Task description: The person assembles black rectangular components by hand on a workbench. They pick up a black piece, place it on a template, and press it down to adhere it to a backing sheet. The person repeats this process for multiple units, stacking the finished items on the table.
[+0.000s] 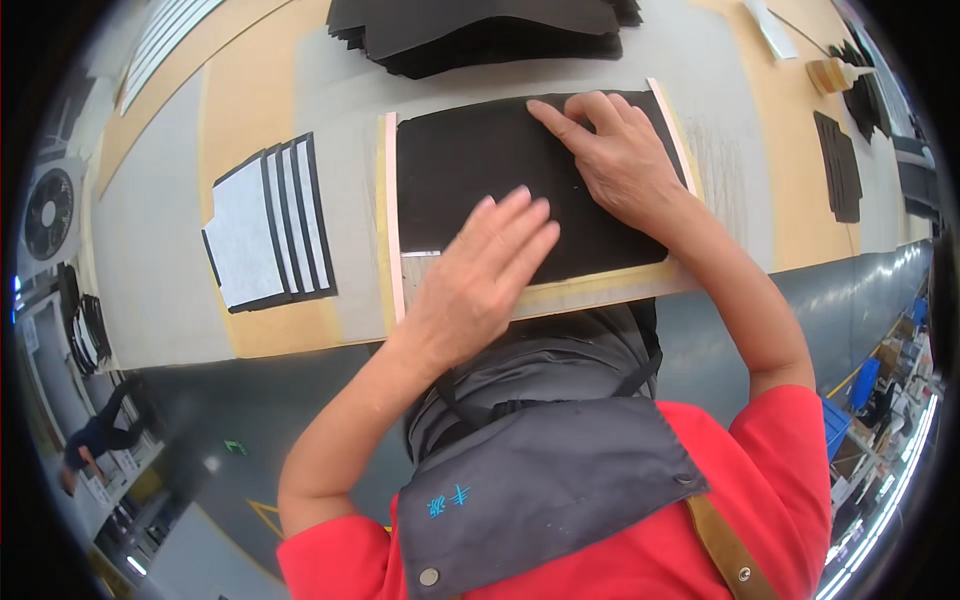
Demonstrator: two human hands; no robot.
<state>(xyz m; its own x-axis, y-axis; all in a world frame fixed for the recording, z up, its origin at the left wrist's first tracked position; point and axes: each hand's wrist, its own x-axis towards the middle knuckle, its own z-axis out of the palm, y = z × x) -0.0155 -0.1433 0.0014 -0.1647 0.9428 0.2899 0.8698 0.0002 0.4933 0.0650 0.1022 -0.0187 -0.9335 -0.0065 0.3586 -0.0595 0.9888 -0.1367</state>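
Observation:
A black sheet (480,160) of fabric or leather lies flat on the table between two pale strips. My left hand (485,265) hovers over or rests on its near left part, fingers stretched out and holding nothing. At the sheet's far edge is my right hand (625,160), one digit extended along that edge and the other fingers bent down onto the black surface. No object shows in its fingers. A small white edge (421,254) peeks out by the sheet's near left corner.
Left of the sheet lies a fanned stack of white panels with black borders (250,240). A thick pile of black sheets (490,35) sits at the far side. To the right are small black pieces (838,165) and a glue-like bottle (835,76). A person (90,440) is at far left.

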